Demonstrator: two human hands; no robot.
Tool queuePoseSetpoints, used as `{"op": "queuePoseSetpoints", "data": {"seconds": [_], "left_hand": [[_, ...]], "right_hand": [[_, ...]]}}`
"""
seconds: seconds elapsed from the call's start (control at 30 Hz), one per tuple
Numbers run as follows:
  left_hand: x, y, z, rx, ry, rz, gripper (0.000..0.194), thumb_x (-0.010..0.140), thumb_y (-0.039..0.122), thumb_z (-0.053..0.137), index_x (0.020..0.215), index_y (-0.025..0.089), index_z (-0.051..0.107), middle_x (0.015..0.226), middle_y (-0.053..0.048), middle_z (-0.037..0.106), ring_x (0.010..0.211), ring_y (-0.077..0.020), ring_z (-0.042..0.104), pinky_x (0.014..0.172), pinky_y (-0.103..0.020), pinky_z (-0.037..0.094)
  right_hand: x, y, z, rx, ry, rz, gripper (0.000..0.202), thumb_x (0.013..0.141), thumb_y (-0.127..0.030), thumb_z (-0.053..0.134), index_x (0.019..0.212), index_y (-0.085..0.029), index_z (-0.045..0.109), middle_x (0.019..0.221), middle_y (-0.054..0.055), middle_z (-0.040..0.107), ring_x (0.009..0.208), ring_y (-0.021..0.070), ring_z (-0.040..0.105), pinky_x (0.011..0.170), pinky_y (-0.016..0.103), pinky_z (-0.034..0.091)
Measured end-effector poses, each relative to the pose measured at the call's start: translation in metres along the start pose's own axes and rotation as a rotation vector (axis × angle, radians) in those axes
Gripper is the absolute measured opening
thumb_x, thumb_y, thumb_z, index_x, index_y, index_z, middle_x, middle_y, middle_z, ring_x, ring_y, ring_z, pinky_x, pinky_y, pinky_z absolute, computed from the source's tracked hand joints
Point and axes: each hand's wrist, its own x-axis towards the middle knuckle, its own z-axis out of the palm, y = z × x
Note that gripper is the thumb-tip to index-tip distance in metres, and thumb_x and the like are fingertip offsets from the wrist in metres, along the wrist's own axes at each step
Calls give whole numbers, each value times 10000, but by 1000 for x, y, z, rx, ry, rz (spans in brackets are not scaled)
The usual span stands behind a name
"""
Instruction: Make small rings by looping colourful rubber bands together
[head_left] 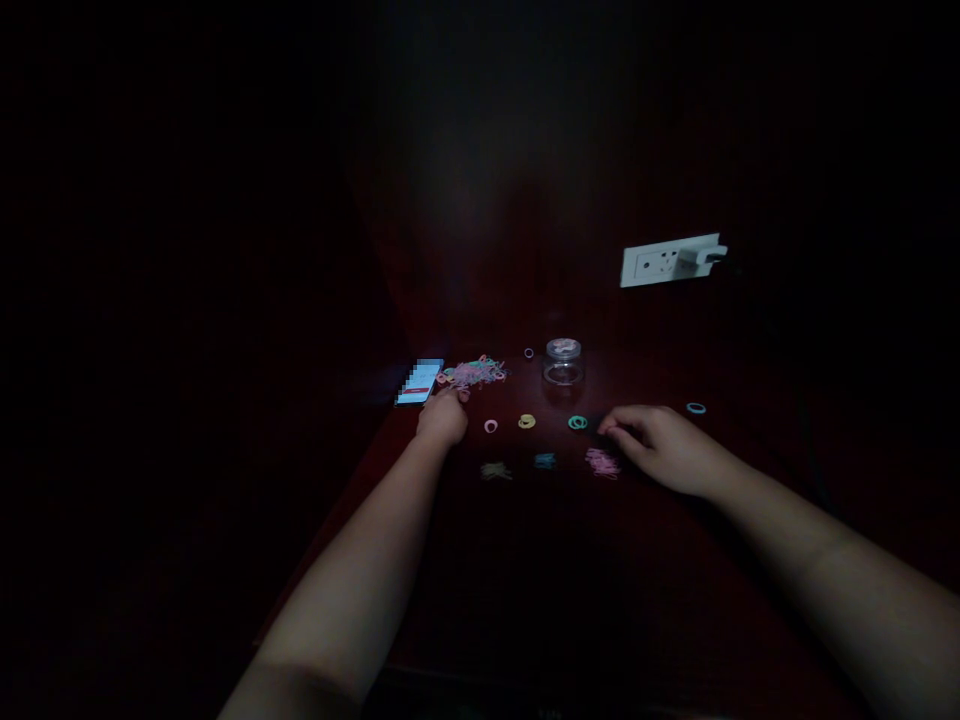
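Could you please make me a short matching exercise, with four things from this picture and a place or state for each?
Column one
1. Phone
2. Jar
3. Wall socket
4. Green rings

Column two
A. see-through and upright
B. just left of the right hand's fingertips
C. screen lit, left of the mixed pile
D. up on the wall, a plug in its right side

Right pairs: 1-C, 2-A, 3-D, 4-B

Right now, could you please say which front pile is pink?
The rightmost pile, nearest the right hand; the middle pile is bluish, the left pile yellowish.
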Motion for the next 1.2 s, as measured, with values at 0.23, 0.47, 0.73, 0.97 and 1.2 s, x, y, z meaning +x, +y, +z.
{"op": "queuePoseSetpoints", "data": {"seconds": [0.23, 0.47, 0.73, 0.97, 1.2], "left_hand": [[1, 0, -5, -44, 41, -15, 194, 860, 194, 560, 1033, 200, 648, 1148, -99, 694, 1076, -237, 645, 950, -315, 471], [1, -3, -5, -111, 94, -71, 169, 880, 209, 534, 1046, 220, 569, 1034, -67, 719, 928, -220, 684, 815, -309, 493], [-11, 28, -16, -206, 141, 103, 125, 925, 196, 510, 1046, 219, 527, 1004, -43, 698, 919, -181, 663, 837, -285, 480], [-67, 91, -26, -443, 57, 672, 64, 906, 221, 560, 887, 215, 500, 943, -24, 662, 886, -173, 624, 798, -306, 480], [-89, 106, -23, -476, -11, 830, 113, 912, 210, 589, 893, 214, 478, 947, -22, 666, 895, -168, 612, 803, -318, 471]], "right_hand": [[1, 2, 2, 13, -17, 14, 241, 920, -308, 471, 858, -205, 680, 779, 37, 708, 676, 190, 631, 653, 306, 448], [-1, 0, 1, 17, -26, 29, 246, 927, -345, 480, 825, -209, 659, 727, 19, 679, 629, 171, 603, 602, 284, 422], [0, 1, 3, 30, 6, 20, 222, 904, -318, 503, 810, -198, 664, 684, 11, 650, 602, 152, 574, 587, 272, 408], [-1, -8, 6, 123, 49, -18, 188, 855, -308, 603, 995, -194, 654, 714, -8, 608, 587, 126, 540, 543, 242, 408], [-4, -19, 5, 217, 49, -129, 172, 883, -323, 603, 948, -179, 672, 669, -1, 579, 590, 130, 536, 549, 249, 424]]}}
